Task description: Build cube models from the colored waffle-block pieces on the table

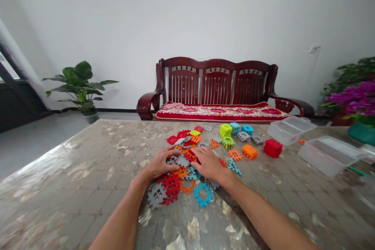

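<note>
My left hand [160,162] rests at the left side of a loose pile of flat plastic interlocking pieces, thumb and fingers apart. Across from it, my right hand [209,163] lies over the pile's right side, fingers spread and curved. Between them are a grey piece [183,160] and orange and red ones, partly hidden by the fingers. In front lie a grey square piece [157,195], a red square piece [171,184], an orange ring piece [187,186] and a blue ring piece [203,195]. A blue triangle piece [234,166] is right of my right hand.
Sorted stacks stand to the right: lime green [225,130], orange [250,151], red [272,148] and grey [243,136]. Beyond them are two clear plastic boxes [329,156]. A patterned cloth covers the table [73,175]. A wooden bench [216,82] stands behind it.
</note>
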A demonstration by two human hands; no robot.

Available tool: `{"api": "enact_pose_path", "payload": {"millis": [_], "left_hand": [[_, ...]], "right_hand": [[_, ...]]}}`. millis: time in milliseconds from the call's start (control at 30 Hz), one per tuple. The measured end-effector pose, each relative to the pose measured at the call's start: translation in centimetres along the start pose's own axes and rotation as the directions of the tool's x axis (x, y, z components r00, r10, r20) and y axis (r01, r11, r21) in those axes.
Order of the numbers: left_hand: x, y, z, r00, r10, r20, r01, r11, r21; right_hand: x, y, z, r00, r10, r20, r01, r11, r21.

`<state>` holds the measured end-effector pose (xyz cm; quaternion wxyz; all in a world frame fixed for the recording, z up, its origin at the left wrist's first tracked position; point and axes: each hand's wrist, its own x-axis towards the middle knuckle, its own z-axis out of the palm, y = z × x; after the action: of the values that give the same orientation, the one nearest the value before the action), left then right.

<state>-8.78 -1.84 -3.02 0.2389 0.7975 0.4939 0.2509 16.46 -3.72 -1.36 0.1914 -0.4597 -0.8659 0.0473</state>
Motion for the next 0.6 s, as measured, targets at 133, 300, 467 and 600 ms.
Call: {"api": "enact_pose_path", "payload": {"millis": [133, 300, 467, 600], "left_hand": [[0.5, 0.2, 0.8, 0.994, 0.011, -0.111, -0.014, 1.000, -0.024], [1.0, -0.2, 1.7, 0.967, -0.047, -0.251, 0.024, 0.995, -0.095], [1.0, 0.3, 1.6, 0.937, -0.113, -0.331, 0.100, 0.993, -0.055], [0.8, 0.9, 1.3, 0.909, -0.120, -0.398, 0.118, 0.993, -0.031]], "right_hand": [[0.2, 0.6, -0.1, 0.997, 0.027, -0.072, -0.029, 0.999, -0.027], [0.1, 2.3, 0.4, 0.965, 0.200, -0.169, -0.184, 0.977, 0.105], [-0.4, 2.4, 0.6, 0.943, 0.121, -0.311, -0.089, 0.989, 0.117], [-0.9, 1.2, -0.1, 0.960, -0.119, -0.255, 0.131, 0.991, 0.030]]}}
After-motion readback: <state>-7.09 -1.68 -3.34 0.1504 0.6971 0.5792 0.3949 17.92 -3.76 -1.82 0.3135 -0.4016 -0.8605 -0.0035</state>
